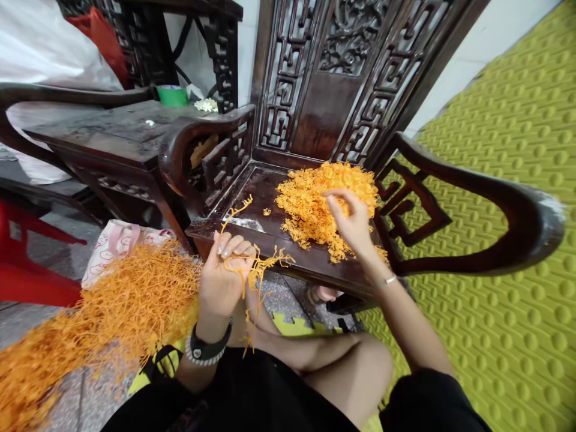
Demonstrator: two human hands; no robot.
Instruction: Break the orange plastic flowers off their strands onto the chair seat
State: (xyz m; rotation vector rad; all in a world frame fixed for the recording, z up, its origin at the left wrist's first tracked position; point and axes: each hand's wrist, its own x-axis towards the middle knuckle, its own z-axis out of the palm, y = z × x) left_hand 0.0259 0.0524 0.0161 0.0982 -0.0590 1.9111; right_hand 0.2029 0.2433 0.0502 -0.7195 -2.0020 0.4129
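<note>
My left hand is closed around several orange branched plastic strands. One strand sticks up above the fist, and others hang out to the right and below it. Over the chair seat, my right hand has its fingers curved and apart, with nothing visible between them. It hovers over or touches the heap of small orange frilly pieces; I cannot tell which. A single small orange piece lies on the seat left of the heap.
The dark carved wooden chair has curved armrests on both sides. On the floor at left spreads a large heap of orange strands beside a printed bag. A red stool, green tape roll and yellow foam mat surround it.
</note>
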